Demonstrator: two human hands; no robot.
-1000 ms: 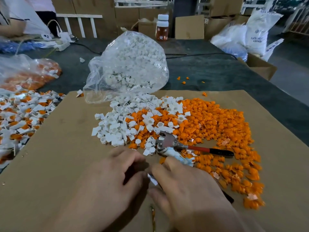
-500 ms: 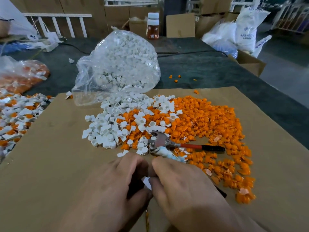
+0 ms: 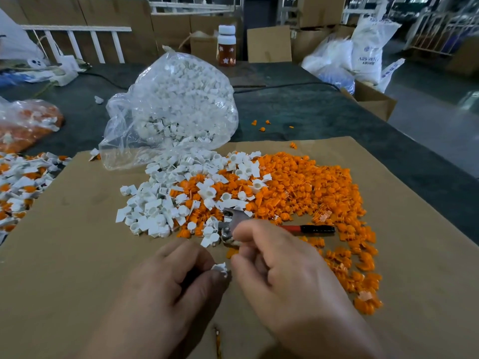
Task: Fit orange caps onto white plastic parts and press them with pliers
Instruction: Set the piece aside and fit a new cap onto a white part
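Left hand pinches white part, mostly hidden; pliers half-covered.

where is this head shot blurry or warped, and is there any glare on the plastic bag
Head view: soft white glare streaks the clear bag; wide-angle stretch makes the left hand and right hand loom large; the white sacks at far right look smeared; the boxes behind are dim.
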